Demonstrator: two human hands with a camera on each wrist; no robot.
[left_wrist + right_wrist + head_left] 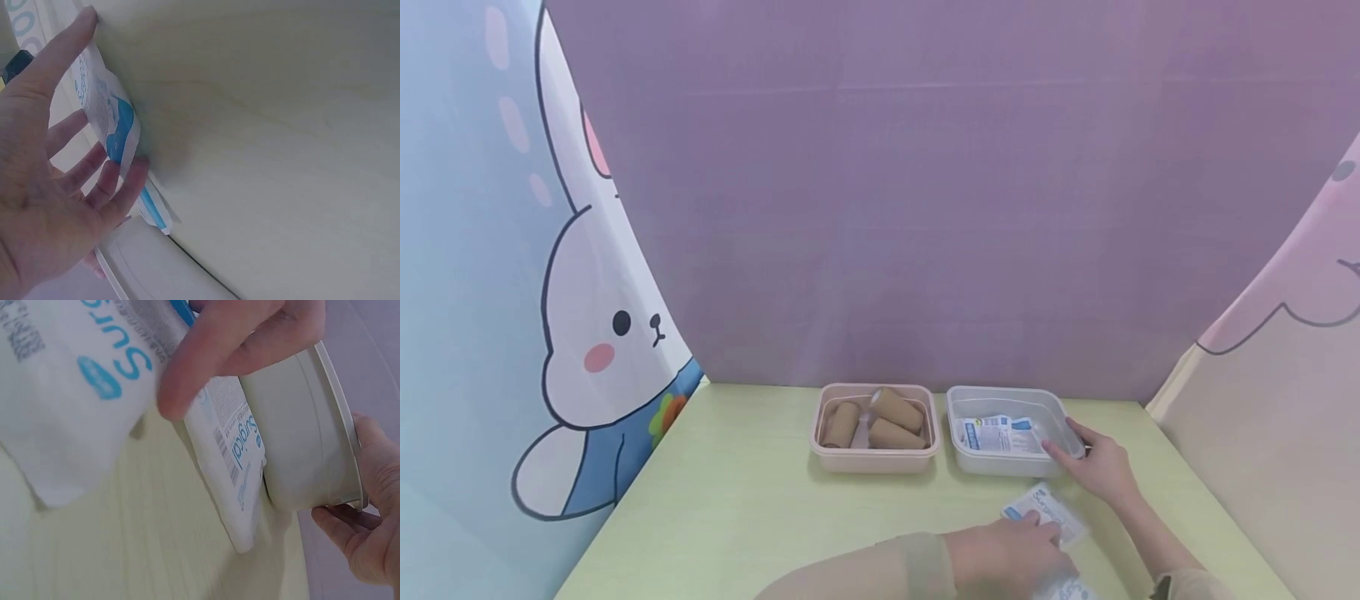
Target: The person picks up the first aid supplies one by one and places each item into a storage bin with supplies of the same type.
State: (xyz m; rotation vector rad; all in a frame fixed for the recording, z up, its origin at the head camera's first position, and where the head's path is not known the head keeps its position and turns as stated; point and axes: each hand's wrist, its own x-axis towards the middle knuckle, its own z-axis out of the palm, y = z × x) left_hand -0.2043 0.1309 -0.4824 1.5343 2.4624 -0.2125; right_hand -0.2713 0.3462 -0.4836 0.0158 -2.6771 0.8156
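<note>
My left hand (pixel 1015 554) holds a white-and-blue packet (pixel 69 406) printed "Surgical", low over the table near the front. In the left wrist view that packet (pixel 109 112) lies between the thumb and the fingers. A second "Surgical" packet (pixel 1052 508) lies on the table just beyond this hand, close to the white container (pixel 1007 464). My right hand (pixel 1101 467) grips the container's right rim, thumb over the edge and fingers underneath, as the right wrist view shows. Several similar packets (pixel 992 435) lie inside the container.
Left of the white container stands a pink container (pixel 875 460) with several brown cardboard tubes (pixel 842 425) in it. Behind both rises a purple cloth (pixel 925 208). Printed cloth panels (pixel 602 333) flank the pale yellow table (pixel 715 492).
</note>
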